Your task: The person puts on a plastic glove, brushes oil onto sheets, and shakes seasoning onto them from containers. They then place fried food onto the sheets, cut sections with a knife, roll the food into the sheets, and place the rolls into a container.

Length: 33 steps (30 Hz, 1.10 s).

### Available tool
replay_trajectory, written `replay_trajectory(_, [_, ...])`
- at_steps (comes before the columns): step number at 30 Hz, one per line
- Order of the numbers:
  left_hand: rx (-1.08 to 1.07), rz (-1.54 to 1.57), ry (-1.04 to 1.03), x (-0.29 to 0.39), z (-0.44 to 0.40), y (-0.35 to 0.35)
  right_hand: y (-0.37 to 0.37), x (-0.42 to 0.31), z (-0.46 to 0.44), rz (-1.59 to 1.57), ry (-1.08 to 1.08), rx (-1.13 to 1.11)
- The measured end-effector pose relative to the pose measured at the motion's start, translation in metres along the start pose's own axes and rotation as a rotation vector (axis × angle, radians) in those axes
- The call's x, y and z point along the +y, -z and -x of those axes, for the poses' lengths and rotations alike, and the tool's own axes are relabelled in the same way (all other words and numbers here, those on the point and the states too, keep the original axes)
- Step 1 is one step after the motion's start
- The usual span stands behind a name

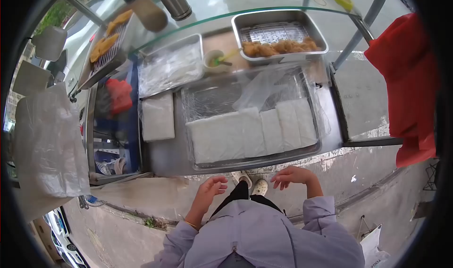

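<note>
Head view: the left hand [211, 191] is held half open and empty, its fingers loosely bent and turned inward. The right hand [290, 176] is likewise empty, held partly open, its fingers drooping toward the left hand. Both are kept apart from the counter, just short of its front edge. Directly ahead of the two hands, a film-covered metal tray [207, 99] is set on the counter, and white rectangular slabs [224, 135] are laid side by side along its near half. A smaller white stack [158, 119] is placed ahead and to the left of the left hand, just beside the tray. Farther beyond that hand, a film-lined shallow pan [201, 46] and a small cup [214, 68] are seen. Straight beyond the right hand, past the slabs, golden fried pieces [283, 48] are gathered at the near side of a deep steel pan [326, 40]. Red plastic bags [406, 79] are hung well to the right of the right hand; whitish plastic bags [49, 140] are hung far to the left of the left hand.
</note>
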<state>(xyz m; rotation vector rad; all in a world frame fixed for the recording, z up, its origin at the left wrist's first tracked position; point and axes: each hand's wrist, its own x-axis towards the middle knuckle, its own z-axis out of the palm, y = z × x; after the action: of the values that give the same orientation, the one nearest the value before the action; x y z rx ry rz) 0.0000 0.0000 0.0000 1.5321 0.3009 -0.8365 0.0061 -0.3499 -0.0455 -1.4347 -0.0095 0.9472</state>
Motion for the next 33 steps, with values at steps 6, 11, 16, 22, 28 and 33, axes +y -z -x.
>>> replay_trajectory(6, [-0.105, 0.049, -0.148, 0.064, -0.049, -0.005, 0.014, -0.087, -0.139, 0.838, 0.63, 1.183])
replay_trajectory(11, [-0.168, 0.243, -0.187, 0.08, -0.09, -0.01, 0.026, -0.083, -0.181, 0.899, 0.565, 1.16])
replay_trajectory(16, [-0.133, 0.49, -0.293, 0.07, -0.111, -0.042, -0.052, -0.095, -0.115, 0.673, 0.671, 1.14])
replay_trajectory(22, [0.044, 0.983, -0.362, 0.047, -0.075, -0.067, -0.13, -0.063, -0.063, 0.708, 0.917, 0.725])
replay_trajectory(28, [-0.295, 1.24, -0.86, -0.047, -0.031, -0.076, -0.159, -0.025, -0.015, 0.672, 0.985, 0.295])
replay_trajectory(33, [0.546, 1.219, -0.733, -0.149, -0.004, -0.088, -0.199, 0.006, 0.007, 0.679, 0.97, 0.031])
